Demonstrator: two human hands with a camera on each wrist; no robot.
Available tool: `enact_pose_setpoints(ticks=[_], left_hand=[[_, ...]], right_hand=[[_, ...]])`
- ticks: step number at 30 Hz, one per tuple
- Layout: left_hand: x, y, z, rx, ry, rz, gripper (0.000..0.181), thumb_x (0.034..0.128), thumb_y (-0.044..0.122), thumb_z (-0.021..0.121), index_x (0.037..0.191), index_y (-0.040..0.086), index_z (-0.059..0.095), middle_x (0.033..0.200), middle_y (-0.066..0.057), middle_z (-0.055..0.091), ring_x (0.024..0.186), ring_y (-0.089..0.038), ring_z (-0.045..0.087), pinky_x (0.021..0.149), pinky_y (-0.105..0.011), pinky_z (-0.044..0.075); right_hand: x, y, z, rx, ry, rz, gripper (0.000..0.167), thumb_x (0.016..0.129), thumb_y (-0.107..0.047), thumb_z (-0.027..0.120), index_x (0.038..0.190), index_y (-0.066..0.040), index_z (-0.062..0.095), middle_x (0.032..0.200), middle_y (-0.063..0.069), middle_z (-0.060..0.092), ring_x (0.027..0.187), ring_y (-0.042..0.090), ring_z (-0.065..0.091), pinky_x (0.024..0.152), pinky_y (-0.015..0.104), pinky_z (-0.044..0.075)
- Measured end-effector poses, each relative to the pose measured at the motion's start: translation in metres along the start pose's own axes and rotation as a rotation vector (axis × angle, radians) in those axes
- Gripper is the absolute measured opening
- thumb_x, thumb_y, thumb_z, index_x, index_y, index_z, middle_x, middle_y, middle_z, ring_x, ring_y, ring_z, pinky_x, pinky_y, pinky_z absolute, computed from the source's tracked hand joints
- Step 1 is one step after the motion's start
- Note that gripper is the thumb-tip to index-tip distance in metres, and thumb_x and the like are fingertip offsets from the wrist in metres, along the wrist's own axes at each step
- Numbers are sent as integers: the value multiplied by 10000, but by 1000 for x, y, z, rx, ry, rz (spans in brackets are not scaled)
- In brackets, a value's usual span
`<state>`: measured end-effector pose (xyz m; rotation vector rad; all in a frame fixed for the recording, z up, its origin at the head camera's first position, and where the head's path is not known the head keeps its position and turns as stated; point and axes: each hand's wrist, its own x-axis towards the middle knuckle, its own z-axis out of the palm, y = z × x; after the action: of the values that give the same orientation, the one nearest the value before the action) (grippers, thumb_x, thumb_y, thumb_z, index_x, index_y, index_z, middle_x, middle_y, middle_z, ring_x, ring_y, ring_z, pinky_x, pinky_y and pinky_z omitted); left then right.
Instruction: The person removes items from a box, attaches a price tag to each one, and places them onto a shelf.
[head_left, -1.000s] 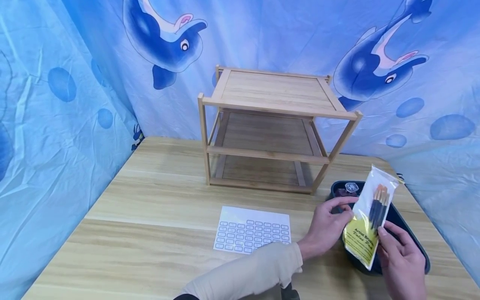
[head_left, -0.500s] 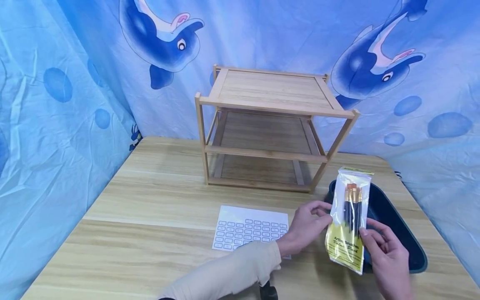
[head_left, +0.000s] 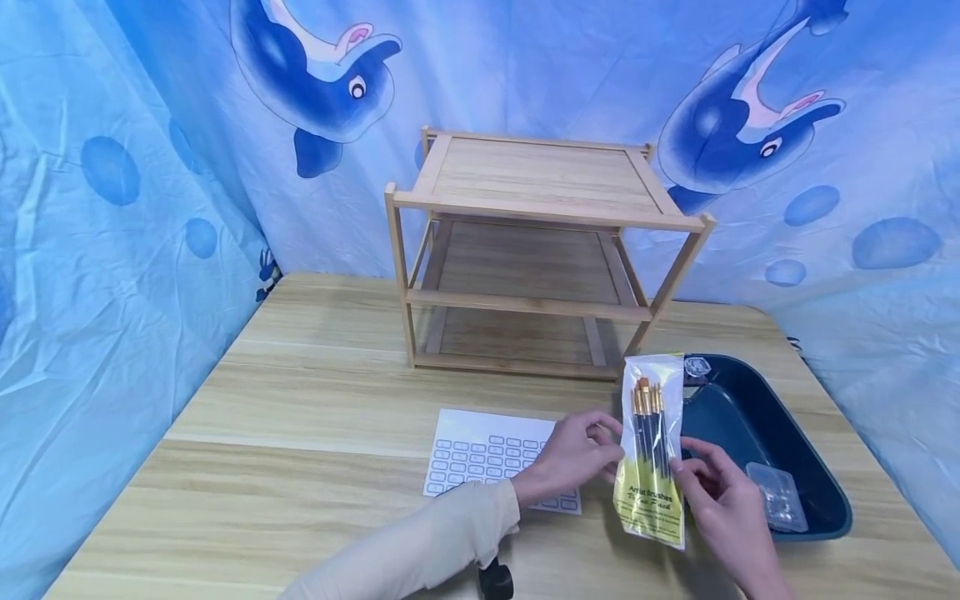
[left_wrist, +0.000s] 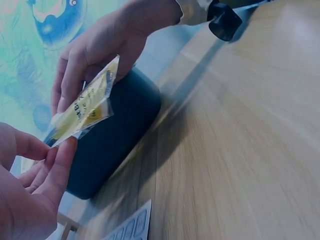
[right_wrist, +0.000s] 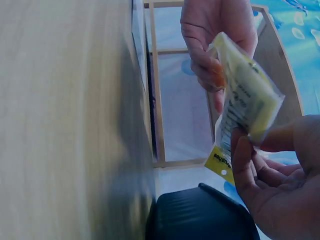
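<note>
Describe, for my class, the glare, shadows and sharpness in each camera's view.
Head: plastic sheen on the brush packet, printing partly legible; left wrist: dimmer, a long shadow across the table; right wrist: soft overall, a blurry-edged shadow.

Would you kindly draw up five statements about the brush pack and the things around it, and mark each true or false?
1. The right hand pinches the brush pack. True.
2. A clear plastic case lies in the dark bin. True.
3. The brush pack lies inside the dark bin. False: it is held up outside it.
4. The wooden rack stands behind the printed sheet. True.
5. The wooden rack has only one tier. False: it has three.
</note>
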<state>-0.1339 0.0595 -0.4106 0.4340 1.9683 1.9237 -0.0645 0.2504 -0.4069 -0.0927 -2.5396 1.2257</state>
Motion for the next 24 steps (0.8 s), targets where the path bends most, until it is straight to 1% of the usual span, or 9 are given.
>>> enact_pose_setpoints(ticks=[2,4,8,11,15,17,24], left_hand=[[0,-3,-4,14,-15,5,244,881,-41,687,1116,24,681,800,4,670,574,-126,652,627,-354,608],[-1,-5,-8,24,-24,4,234,874,-57,677,1097,11,674,786,-6,675,563,-120,648,615,-361,610],[0,-8,-13,48,-31,-16,203,855,-86,651,1034,9,658,756,-26,683,550,-125,653,591,-339,607],[2,-8,-15,94,-29,-29,180,840,-96,645,980,17,644,718,-26,676,535,-131,652,567,-314,596],[4,-10,-17,156,-29,-40,146,843,-101,659,934,10,637,650,-32,665,506,-135,644,543,-302,585],[5,-11,-17,174,-32,-48,128,853,-97,667,910,14,637,623,-33,663,491,-130,637,535,-298,582],[8,-16,-16,210,-31,-69,134,872,-80,671,828,39,628,570,-26,649,454,-99,611,509,-286,572]], right_hand=[[-1,-3,4,-26,-12,-14,287,981,21,668,1263,52,622,880,94,734,685,72,588,576,203,457],[-2,-6,7,-58,-28,-5,285,983,18,665,1264,47,624,879,81,724,699,82,581,583,207,458],[-1,-9,12,-131,-83,59,301,1008,-34,647,1300,33,617,908,70,704,769,141,591,620,221,467],[2,-10,15,-177,-134,112,327,1016,-55,632,1331,29,605,930,79,698,810,196,589,640,245,457],[6,-9,18,-214,-207,161,346,1011,-53,614,1344,37,591,917,75,687,799,213,575,628,277,438],[6,-7,20,-222,-224,164,338,1004,-51,618,1328,42,600,888,64,679,772,203,574,612,280,441],[5,-2,22,-233,-218,131,287,985,-47,642,1259,38,635,808,38,646,707,184,554,575,276,435]])
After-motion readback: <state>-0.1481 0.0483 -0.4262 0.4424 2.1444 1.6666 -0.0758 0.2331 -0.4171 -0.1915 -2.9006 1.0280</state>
